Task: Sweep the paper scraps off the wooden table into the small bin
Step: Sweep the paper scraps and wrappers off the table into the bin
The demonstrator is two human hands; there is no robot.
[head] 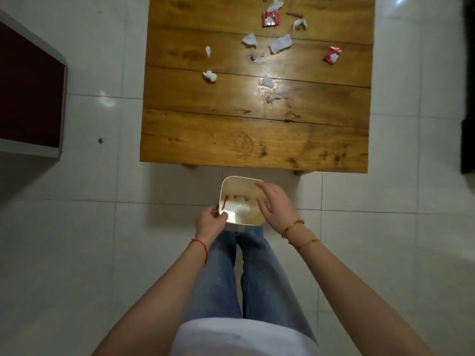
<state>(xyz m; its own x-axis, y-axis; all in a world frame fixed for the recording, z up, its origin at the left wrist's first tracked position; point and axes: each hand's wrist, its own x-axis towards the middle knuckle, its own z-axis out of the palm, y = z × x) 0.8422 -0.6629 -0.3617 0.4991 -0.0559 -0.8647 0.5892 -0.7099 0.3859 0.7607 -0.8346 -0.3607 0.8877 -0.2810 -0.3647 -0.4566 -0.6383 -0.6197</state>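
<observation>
The task is judged barely begun. The small bin (232, 187), held off the table near its front edge, is pinched at its rim by the left hand (209, 222); a few scraps lie inside, and the right hand (276, 204) hovers above with fingers spread. Most paper scraps (280, 43) and red wrappers (332, 54) remain scattered on the wooden table (231, 140). Glossy white floor tiles (102, 227) are seen around.

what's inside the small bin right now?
The small bin holds some white paper bits and a red scrap. The right hand hangs over its right side, covering that part; the left hand holds the near-left rim.
</observation>
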